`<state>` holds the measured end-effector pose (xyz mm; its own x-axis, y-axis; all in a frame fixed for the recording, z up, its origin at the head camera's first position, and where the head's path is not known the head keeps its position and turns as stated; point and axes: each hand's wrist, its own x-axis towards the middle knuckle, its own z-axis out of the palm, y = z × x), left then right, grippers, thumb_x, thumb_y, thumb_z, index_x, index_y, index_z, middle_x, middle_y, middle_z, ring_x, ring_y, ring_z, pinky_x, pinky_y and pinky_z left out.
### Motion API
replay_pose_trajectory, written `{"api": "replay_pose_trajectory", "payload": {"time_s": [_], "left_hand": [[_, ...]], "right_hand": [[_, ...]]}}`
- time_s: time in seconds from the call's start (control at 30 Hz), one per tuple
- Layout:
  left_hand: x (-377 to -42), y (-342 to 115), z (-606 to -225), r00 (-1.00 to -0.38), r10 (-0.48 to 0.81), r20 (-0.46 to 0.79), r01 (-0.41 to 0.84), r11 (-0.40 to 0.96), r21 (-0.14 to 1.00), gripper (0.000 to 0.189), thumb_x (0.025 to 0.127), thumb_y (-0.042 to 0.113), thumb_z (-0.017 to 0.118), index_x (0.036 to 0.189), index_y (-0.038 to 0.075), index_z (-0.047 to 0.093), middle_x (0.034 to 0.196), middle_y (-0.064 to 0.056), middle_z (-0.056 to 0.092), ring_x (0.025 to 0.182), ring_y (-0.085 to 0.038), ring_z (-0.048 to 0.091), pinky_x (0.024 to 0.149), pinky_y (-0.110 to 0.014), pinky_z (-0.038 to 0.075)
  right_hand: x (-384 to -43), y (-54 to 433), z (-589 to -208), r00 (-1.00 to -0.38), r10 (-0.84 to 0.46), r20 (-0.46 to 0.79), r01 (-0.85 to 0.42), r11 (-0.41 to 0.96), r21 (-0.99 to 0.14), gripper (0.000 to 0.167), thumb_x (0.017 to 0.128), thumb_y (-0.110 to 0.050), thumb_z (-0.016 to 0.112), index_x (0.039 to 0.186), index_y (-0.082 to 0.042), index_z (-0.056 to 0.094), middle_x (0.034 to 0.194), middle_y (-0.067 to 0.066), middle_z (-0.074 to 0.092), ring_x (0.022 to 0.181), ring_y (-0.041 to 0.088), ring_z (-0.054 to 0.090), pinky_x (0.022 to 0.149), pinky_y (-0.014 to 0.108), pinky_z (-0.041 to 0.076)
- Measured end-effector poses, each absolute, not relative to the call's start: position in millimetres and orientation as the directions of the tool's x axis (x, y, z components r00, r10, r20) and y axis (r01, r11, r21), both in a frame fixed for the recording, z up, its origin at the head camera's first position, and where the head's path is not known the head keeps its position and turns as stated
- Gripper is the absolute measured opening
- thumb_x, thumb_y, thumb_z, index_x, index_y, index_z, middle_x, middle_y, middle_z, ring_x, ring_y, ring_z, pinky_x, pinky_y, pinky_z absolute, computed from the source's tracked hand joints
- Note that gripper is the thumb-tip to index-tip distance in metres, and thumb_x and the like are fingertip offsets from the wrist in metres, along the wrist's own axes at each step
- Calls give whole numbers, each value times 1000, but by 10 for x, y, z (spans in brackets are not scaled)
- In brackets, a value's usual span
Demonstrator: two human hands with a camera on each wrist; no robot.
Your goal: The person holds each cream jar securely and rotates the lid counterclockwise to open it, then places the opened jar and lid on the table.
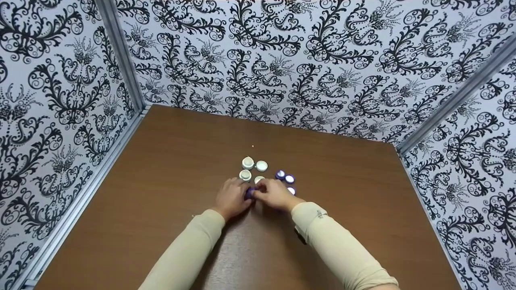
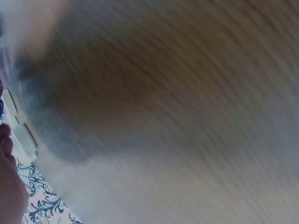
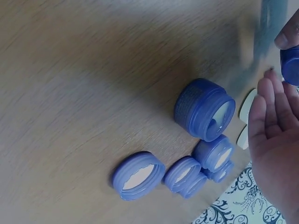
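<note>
My left hand [image 1: 234, 197] grips a small blue jar [image 1: 249, 193] low over the table. From the other side, my right hand [image 1: 276, 195] pinches the same jar with thumb and fingertips. In the right wrist view, the jar [image 3: 290, 65] shows partly at the right edge, between a thumb and fingers; whether its lid is on I cannot tell. An open blue jar [image 3: 205, 109] with pale contents stands close by. Beside it are a smaller open blue jar [image 3: 214, 153] and blue lids, one of them a large lid [image 3: 138, 175] with a white inner face.
Beyond my hands stand a white jar [image 1: 247, 163] and a second white jar [image 1: 245, 175], with a white lid [image 1: 261, 166] beside them. My right hand partly covers another white lid [image 1: 259, 180]. Patterned walls [image 1: 266, 60] border the brown table [image 1: 181, 145].
</note>
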<state>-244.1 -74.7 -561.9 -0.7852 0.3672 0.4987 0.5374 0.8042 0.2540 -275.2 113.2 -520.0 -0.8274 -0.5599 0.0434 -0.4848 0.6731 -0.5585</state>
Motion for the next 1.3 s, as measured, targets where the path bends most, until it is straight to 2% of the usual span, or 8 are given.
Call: {"api": "replay_pose_trajectory", "payload": {"time_s": [0.17, 0.37, 0.53, 0.8, 1.1, 1.3], "left_hand": [[-2436, -745, -5622, -784, 370, 499, 544, 797, 264, 41, 71, 31, 84, 104, 8, 74, 100, -6, 69, 93, -30, 63, 86, -45, 48], [-2428, -739, -5621, -786, 370, 496, 543, 796, 267, 42, 72, 32, 83, 107, 10, 74, 102, -6, 70, 93, -30, 63, 86, -45, 48], [-2433, -738, -5620, -782, 374, 498, 544, 800, 254, 43, 72, 31, 83, 107, 9, 74, 100, -7, 69, 91, -31, 63, 84, -45, 48], [-2427, -738, -5596, -781, 378, 497, 546, 800, 249, 36, 69, 26, 83, 97, 6, 73, 97, -5, 67, 88, -30, 62, 83, -44, 47], [-2423, -749, -5609, -789, 382, 481, 542, 801, 253, 43, 71, 29, 83, 110, 11, 75, 98, -4, 69, 88, -30, 62, 80, -46, 48], [-2434, -748, -5616, -797, 369, 478, 530, 807, 260, 44, 72, 31, 83, 110, 12, 75, 97, -5, 70, 87, -30, 62, 80, -45, 48]], "right_hand": [[-2755, 1137, -5211, -816, -577, 45, -497, 659, -565, 21, 84, -22, 74, 98, -8, 69, 82, -4, 67, 77, 13, 64, 71, 30, 52], [-2757, 1140, -5232, -804, -589, 87, -528, 637, -562, 28, 77, -15, 77, 102, -8, 68, 84, -1, 67, 78, 15, 64, 71, 31, 51], [-2749, 1139, -5230, -802, -590, 91, -530, 634, -563, 33, 77, -16, 77, 107, -5, 68, 91, 3, 70, 83, 19, 66, 75, 33, 52], [-2745, 1121, -5219, -832, -554, 24, -470, 682, -561, 25, 88, -24, 67, 106, -7, 72, 91, -2, 71, 85, 15, 66, 78, 33, 52], [-2752, 1126, -5260, -806, -584, 97, -541, 659, -523, 25, 78, -21, 77, 99, -9, 70, 81, -3, 66, 74, 11, 62, 69, 30, 51], [-2757, 1137, -5291, -792, -594, 144, -573, 639, -513, 34, 75, -17, 80, 106, -6, 70, 98, 2, 71, 90, 17, 65, 83, 35, 51]]}}
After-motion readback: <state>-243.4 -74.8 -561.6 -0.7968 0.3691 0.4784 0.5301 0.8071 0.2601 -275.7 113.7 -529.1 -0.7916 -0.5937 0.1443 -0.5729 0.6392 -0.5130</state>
